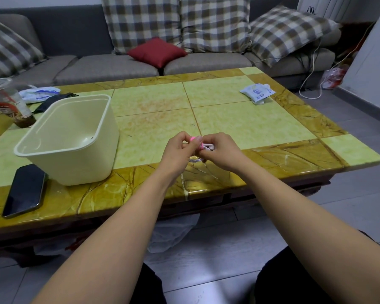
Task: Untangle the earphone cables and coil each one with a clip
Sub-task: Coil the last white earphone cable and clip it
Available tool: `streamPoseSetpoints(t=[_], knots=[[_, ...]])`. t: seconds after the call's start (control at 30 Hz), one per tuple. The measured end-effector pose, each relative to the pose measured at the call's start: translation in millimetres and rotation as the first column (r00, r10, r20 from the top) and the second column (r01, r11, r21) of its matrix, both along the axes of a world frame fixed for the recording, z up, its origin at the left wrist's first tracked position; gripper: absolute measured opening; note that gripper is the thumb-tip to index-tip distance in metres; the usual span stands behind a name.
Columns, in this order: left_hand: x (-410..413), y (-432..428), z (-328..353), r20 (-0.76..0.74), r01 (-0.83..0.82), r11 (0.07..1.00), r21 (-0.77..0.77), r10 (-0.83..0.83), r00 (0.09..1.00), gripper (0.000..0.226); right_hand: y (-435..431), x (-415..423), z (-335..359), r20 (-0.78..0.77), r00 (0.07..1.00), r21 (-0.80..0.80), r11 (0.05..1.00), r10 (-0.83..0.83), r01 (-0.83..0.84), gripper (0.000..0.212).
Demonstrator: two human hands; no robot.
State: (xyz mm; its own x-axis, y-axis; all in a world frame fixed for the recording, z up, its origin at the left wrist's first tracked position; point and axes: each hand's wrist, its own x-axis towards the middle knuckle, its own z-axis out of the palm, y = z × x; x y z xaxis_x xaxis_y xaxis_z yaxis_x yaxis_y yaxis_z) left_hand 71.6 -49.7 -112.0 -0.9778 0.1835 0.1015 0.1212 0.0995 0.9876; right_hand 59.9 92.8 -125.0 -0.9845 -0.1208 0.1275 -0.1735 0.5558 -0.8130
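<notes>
My left hand [177, 150] and my right hand [222, 151] meet above the near edge of the table [261, 126]. Between their fingertips sits a small pink clip [195, 142]. A white earphone piece [209, 146] pokes out beside the right thumb. A loop of white cable [195, 160] hangs just below the two hands. Both hands pinch this bundle; most of the cable is hidden by the fingers.
A cream plastic tub [70, 137] stands left of the hands, with a black phone [25, 189] at the table's near left edge. A plastic drink cup [11, 102] and wrappers [40, 94] lie at the far left; a white packet [257, 93] lies far right. A sofa runs behind.
</notes>
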Motion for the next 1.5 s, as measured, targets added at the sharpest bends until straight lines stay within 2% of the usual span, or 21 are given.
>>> streamPoseSetpoints(t=[0.13, 0.2, 0.33, 0.43, 0.57, 0.63, 0.77, 0.83, 1.07, 1.13, 1.33, 1.5], knots=[[-2, -4, 0, 0.009, -0.014, 1.0, -0.019, 0.014, 1.0, 0.02, 7, 2, 6, 0.177, 0.982, -0.184, 0.982, 0.065, -0.032, 0.022], [-4, -6, 0, 0.009, -0.036, 0.999, -0.038, 0.037, 0.999, 0.02, 10, 3, 11, 0.243, 0.964, -0.204, 0.977, 0.106, -0.056, 0.019], [-6, -10, -3, 0.025, -0.018, 0.997, -0.073, 0.02, 0.999, 0.02, 12, 2, 13, 0.315, 0.947, -0.296, 0.954, 0.061, 0.037, 0.03], [-6, -10, -4, 0.033, -0.012, 0.996, -0.088, 0.015, 0.999, 0.022, 17, 2, 11, 0.345, 0.93, -0.287, 0.958, 0.126, -0.024, 0.024], [-7, -13, -6, 0.033, -0.049, 0.995, -0.088, 0.052, 0.998, 0.027, 19, 1, 9, 0.398, 0.892, -0.353, 0.933, 0.214, -0.067, 0.018], [-6, -11, -6, 0.024, -0.043, 0.994, -0.103, 0.046, 0.999, 0.026, 16, 2, 9, 0.389, 0.901, -0.338, 0.939, 0.195, -0.057, 0.015], [-7, -3, -13, -0.034, -0.05, 0.96, -0.275, 0.042, 0.999, 0.022, 6, 7, 10, 0.263, 0.962, -0.197, 0.98, 0.069, -0.016, 0.014], [-7, -2, -16, -0.019, -0.04, 0.951, -0.307, 0.036, 0.999, 0.021, 2, 9, 10, 0.219, 0.974, -0.16, 0.987, 0.051, -0.016, 0.016], [-7, -6, -16, 0.055, -0.029, 0.948, -0.318, 0.049, 0.997, 0.029, -3, 10, 6, 0.257, 0.963, -0.063, 0.996, 0.076, -0.062, 0.016], [-8, -7, -18, 0.08, -0.04, 0.956, -0.289, 0.066, 0.995, 0.028, -4, 10, 5, 0.2, 0.979, -0.025, 0.999, 0.044, -0.039, 0.014], [-6, 2, -21, 0.204, -0.117, 0.991, -0.064, 0.128, 0.971, 0.014, -17, 10, 0, 0.035, 0.996, 0.105, 0.991, -0.085, 0.081, 0.017], [-5, 2, -20, 0.276, -0.141, 0.989, 0.047, 0.123, 0.953, 0.017, -15, 7, 1, 0.03, 0.992, 0.044, 0.992, -0.12, 0.119, 0.012]])
